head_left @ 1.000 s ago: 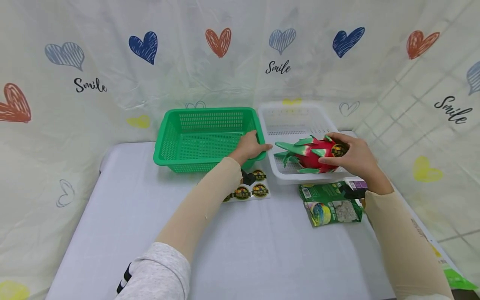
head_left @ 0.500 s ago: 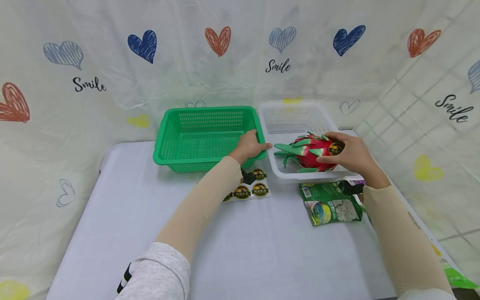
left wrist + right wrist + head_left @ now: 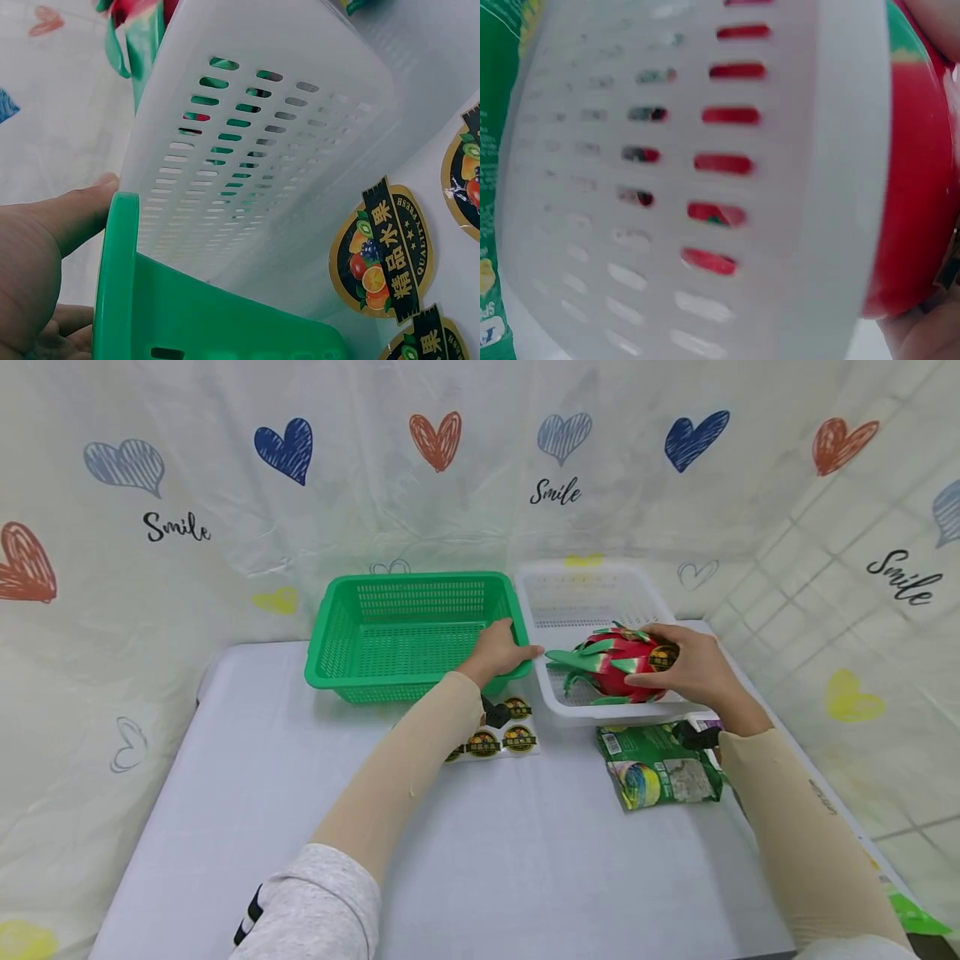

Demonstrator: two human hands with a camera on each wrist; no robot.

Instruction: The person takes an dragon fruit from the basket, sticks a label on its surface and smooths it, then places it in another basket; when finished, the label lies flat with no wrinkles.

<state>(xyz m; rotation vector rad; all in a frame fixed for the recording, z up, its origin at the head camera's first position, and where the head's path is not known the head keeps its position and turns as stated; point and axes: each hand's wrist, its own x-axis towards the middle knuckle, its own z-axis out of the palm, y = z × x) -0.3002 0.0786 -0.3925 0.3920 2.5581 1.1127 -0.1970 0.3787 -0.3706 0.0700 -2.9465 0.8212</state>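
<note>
My left hand [image 3: 497, 653] grips the right rim of a green plastic basket [image 3: 360, 683]. In the left wrist view its thumb lies over the rim's outer side and the fingers are partly hidden behind it. My right hand [image 3: 703, 670] holds the right end of a red dragon fruit [image 3: 611, 667] with green scales, which lies inside a white plastic basket [image 3: 577, 713]. A round black-and-gold sticker [image 3: 663, 657] is on the fruit beside the fingers. The right wrist view shows mostly the white basket's slotted wall, with red fruit behind it.
A sheet of round fruit stickers [image 3: 501, 743] lies in front of the green basket, partly behind the left wrist. A green printed packet [image 3: 663, 772] lies before the white basket. Both baskets stand side by side against a patterned curtain [image 3: 480, 527].
My right hand and the dragon fruit have shifted slightly left within the white basket. The left hand stays on the green basket's rim.
</note>
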